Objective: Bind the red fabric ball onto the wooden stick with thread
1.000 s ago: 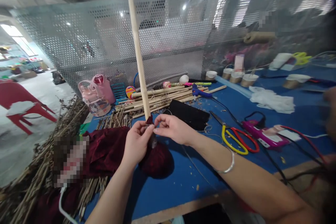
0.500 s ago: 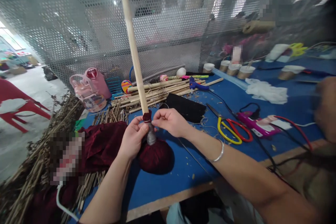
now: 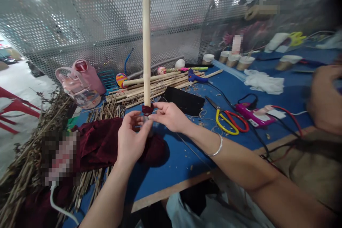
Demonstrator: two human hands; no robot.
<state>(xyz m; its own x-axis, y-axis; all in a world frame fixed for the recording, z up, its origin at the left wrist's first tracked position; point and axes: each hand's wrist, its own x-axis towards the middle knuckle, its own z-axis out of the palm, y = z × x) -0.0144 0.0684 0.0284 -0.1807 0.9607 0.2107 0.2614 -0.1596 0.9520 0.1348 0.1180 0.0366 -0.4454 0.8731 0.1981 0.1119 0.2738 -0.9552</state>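
Observation:
A pale wooden stick (image 3: 146, 42) stands nearly upright, its lower end set in a round, dark red cloth-covered head (image 3: 155, 151) that rests on the blue table. My left hand (image 3: 133, 137) is closed around the cloth neck, thumb in front. The gathered cloth collar (image 3: 147, 109) shows just above the fingers. On the other side, my right hand (image 3: 171, 117) pinches at the neck below the collar, fingertips close to my left thumb. A thin grey cord (image 3: 191, 148) trails from beneath my right hand toward the table edge. The binding on the neck is mostly hidden by my fingers.
Scissors (image 3: 226, 121), a black cloth piece (image 3: 184, 100), a blue glue gun (image 3: 196, 77) and a magenta power strip (image 3: 255, 114) lie to the right. Loose sticks (image 3: 165, 82) lie behind. Dark red fabric (image 3: 98, 142) and a pink bag (image 3: 80, 83) are left. Another person's arm (image 3: 324, 96) is at right.
The stick has swung from leaning left to nearly upright. My left hand has turned and now covers more of the grey-bound neck. My right hand stays pinched beside it. The camera view has shifted slightly.

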